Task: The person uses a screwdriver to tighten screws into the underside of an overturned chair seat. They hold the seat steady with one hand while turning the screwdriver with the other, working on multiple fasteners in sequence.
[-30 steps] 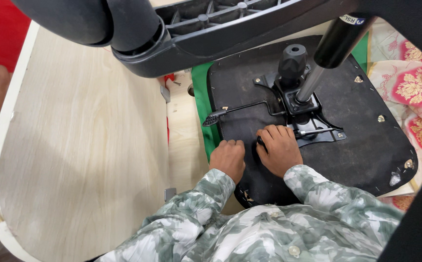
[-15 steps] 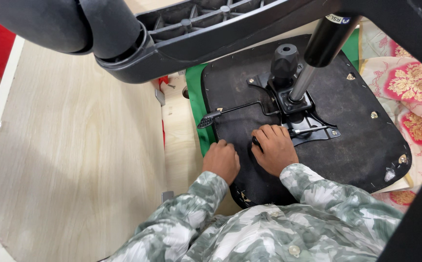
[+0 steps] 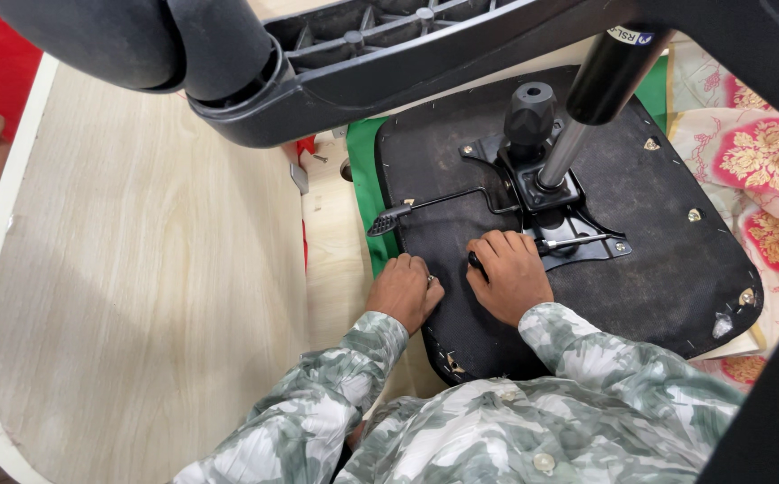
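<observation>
Person leans over an upturned office chair seat [image 3: 640, 260], black underside facing up, lying at abt 2 o'clock from the centre of view. Right hand [image 3: 508, 273] is closed round a screwdriver [image 3: 569, 241]: dark handle buried in the fist, thin metal shaft sticking out twd 3 o'clock, tip on the black metal mechanism plate [image 3: 578, 246] bolted to the seat. Left hand [image 3: 405, 291] sits just beside the right, at its 9 o'clock, fingers curled over the seat's near edge, pressing on it; holds nothing I can see, ring on one finger.

Gas lift cylinder [image 3: 587, 108] rises out of the plate twd 1 o'clock, chrome rod below, black tube above. Round black knob [image 3: 529, 108] stands just left of it. Thin lever [image 3: 434, 204] w/ a flat paddle end runs from the plate out to 9 o'clock, past the seat edge.

Chair base [image 3: 389, 63], black plastic, ribbed, fills the top at 12 o'clock, v. close to the camera & blurred. Seat rests on a green mat [image 3: 364, 179]; floral cloth [image 3: 766, 170] at 3 o'clock. Pale wood board [image 3: 138, 296] w/ white edging takes the whole left side, 8 to 10 o'clock. Both sleeves [image 3: 533, 421] are green-white camo print, at 6 o'clock.
</observation>
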